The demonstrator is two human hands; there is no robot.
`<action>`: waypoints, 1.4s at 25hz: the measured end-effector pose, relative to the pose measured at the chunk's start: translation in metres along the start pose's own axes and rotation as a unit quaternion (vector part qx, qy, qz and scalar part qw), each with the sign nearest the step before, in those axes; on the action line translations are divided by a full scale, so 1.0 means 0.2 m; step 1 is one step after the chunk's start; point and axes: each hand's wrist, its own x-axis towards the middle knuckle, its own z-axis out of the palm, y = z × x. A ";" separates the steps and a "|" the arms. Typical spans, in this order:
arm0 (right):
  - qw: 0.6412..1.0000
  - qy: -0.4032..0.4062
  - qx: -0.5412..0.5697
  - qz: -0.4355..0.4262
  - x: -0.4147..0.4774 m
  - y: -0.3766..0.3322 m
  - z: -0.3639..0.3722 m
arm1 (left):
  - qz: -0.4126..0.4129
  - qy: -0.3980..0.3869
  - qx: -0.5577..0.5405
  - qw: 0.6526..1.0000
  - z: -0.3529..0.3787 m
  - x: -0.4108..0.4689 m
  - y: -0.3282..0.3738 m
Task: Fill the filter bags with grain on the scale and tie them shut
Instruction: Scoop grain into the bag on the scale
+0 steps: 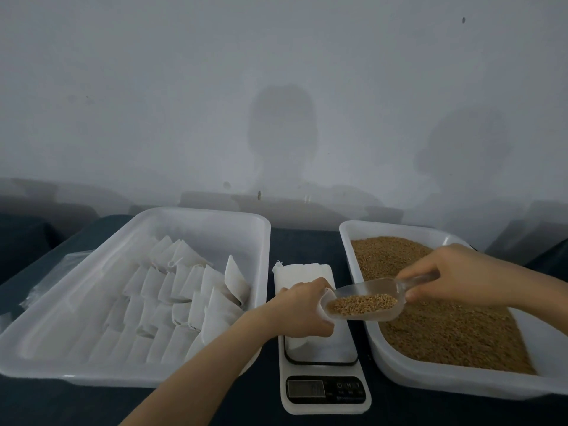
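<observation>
Head view: the left hand (302, 312), in the lower middle of the frame, grips the mouth of a soft white filter bag (295, 342) that sits on the platform of the white digital kitchen scale (327, 390); its fingers curl round the bag's top and hold it open toward the right. The right hand (445, 275), at middle right, pinches the handle of a clear plastic scoop (368, 298), which tilts down to the left with its lip at the bag's mouth (whether lip and bag touch I cannot tell). A load of brown grain (362, 302) lies in the scoop's bowl, above the gap between the scale and the white plastic tray of grain (430, 379) at lower right. A flat stack of white empty bags (304, 270) lies at the far end of the scale; the larger white plastic tray (92, 376) at lower left holds rows of white drawstring bags (172, 290), filled or not I cannot tell; all rest on a dark worktop (307, 241).

The step in hand looks like the filling of one bag, right at the pour; the scale's display is too blurred to read, so how near the weight is cannot be judged. The next move calls for tipping the scoop gently so the grain slides in without spilling past the mouth, with the left hand holding it wide; then a check of the reading before the drawstring is pulled and tied.
</observation>
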 end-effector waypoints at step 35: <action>0.931 -0.043 -0.361 0.009 0.18 -0.47 -0.21 | -0.008 0.061 -0.119 0.991 0.06 0.12 -0.04</action>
